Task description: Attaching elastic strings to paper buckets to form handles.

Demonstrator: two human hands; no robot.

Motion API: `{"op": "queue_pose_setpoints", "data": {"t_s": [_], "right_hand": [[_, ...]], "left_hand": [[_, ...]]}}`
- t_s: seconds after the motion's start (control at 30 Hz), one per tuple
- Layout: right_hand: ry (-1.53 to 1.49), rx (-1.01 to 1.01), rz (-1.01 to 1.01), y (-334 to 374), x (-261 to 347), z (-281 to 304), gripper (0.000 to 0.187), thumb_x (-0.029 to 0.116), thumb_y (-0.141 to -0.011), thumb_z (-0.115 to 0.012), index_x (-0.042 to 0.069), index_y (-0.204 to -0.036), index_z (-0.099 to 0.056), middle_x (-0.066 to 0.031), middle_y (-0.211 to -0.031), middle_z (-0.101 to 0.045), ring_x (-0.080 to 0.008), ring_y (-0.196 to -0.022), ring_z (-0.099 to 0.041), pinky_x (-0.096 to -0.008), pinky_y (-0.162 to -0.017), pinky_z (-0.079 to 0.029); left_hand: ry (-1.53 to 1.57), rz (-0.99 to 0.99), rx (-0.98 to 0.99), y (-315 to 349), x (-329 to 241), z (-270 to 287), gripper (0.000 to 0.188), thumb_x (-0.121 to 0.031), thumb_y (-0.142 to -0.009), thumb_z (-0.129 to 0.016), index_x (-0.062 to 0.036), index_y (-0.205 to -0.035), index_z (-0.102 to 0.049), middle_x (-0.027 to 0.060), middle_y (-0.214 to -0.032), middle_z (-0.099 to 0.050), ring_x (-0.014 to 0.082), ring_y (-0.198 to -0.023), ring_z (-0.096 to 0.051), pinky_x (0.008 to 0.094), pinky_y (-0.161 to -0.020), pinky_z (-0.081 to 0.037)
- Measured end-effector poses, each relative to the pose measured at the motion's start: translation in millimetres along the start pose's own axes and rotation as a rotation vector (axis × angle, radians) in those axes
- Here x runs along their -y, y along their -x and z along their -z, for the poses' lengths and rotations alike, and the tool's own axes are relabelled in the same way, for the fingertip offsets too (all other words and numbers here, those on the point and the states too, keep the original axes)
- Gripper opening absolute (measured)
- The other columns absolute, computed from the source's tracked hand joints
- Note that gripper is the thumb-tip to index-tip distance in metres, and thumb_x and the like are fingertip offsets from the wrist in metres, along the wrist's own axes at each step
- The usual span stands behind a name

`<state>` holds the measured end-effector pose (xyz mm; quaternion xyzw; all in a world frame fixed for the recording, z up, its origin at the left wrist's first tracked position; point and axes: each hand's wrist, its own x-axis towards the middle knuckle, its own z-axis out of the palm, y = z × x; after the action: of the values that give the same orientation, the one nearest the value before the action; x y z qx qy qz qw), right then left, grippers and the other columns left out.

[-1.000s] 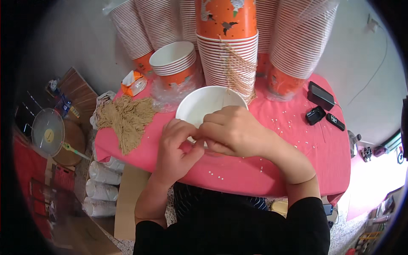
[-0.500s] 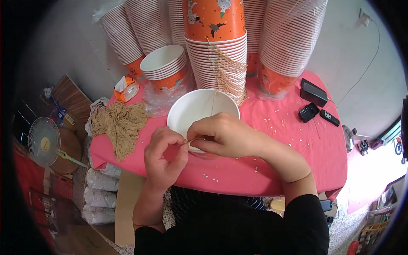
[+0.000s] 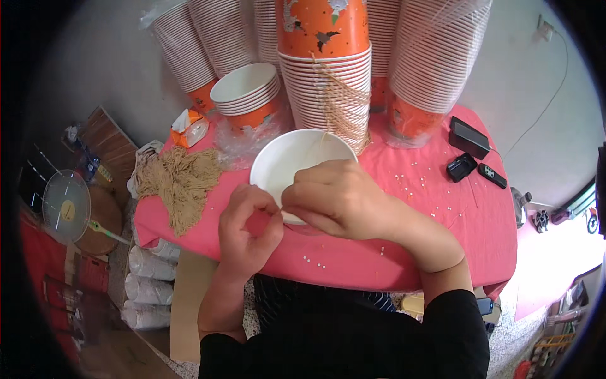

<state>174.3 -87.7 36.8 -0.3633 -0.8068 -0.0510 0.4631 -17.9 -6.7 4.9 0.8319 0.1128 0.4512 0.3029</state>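
My left hand and my right hand meet at the near rim of a white-lined paper bucket. Thumb and forefinger of each are pinched together on a thin tan cord, mostly hidden by the fingers now. A strand of tan cord hangs inside the bucket from its far rim. To the left lies a thick bunch of tan cords. More looped cords drape down the tall stack of orange-and-white buckets just behind.
Plastic-wrapped bucket stacks line the wall, with a shorter stack at left. Small white dots are scattered over the pink tablecloth. A black box, a black tray and a remote lie at right.
My right hand has turned so its knuckles face up more, and its fingertips have closed over the cord that showed before. My left hand stays at the rim, still pinching.
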Motion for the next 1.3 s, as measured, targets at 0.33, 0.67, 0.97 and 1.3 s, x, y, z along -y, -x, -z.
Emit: {"op": "queue_pose_setpoints", "data": {"t_s": [0.33,0.67,0.97,1.3], "right_hand": [[0.120,-0.246,-0.122,-7.1,-4.6,29.0,0.012,-0.001,-0.077,-0.072,0.003,-0.086,-0.064,-0.0093,-0.069,-0.056,-0.0250,-0.059,-0.058,-0.0339,-0.052,-0.046],[0.203,-0.192,-0.098,-5.8,-6.5,37.7,0.011,0.000,-0.077,-0.072,0.003,-0.084,-0.063,-0.0086,-0.068,-0.057,-0.0236,-0.058,-0.058,-0.0341,-0.051,-0.045],[0.107,0.015,-0.120,-7.4,6.0,63.7,0.013,0.003,-0.077,-0.071,0.003,-0.077,-0.059,-0.0085,-0.067,-0.057,-0.0253,-0.058,-0.058,-0.0337,-0.052,-0.045],[0.398,0.343,-0.210,-6.3,22.4,47.7,0.049,0.015,-0.061,-0.082,0.009,-0.102,-0.055,-0.0090,-0.114,-0.055,-0.0316,-0.097,-0.059,-0.0393,-0.077,-0.048]], "left_hand": [[-0.137,0.056,0.005,11.2,13.1,12.5,0.012,-0.002,-0.074,-0.069,-0.0025,-0.081,-0.060,0.0090,-0.086,-0.057,0.0260,-0.088,-0.055,0.0352,-0.079,-0.044],[-0.199,-0.045,0.139,4.4,11.6,19.0,0.021,-0.003,-0.074,-0.070,-0.0047,-0.094,-0.064,0.0108,-0.098,-0.057,0.0250,-0.091,-0.057,0.0344,-0.084,-0.047],[-0.129,-0.003,0.127,7.8,32.8,25.3,0.024,0.000,-0.079,-0.073,-0.0028,-0.100,-0.063,0.0102,-0.105,-0.060,0.0201,-0.090,-0.062,0.0305,-0.079,-0.052],[0.506,0.351,-0.340,18.5,58.2,47.5,0.023,-0.011,-0.091,-0.069,-0.0003,-0.110,-0.061,-0.0005,-0.087,-0.062,0.0045,-0.071,-0.053,0.0189,-0.060,-0.042]]}}
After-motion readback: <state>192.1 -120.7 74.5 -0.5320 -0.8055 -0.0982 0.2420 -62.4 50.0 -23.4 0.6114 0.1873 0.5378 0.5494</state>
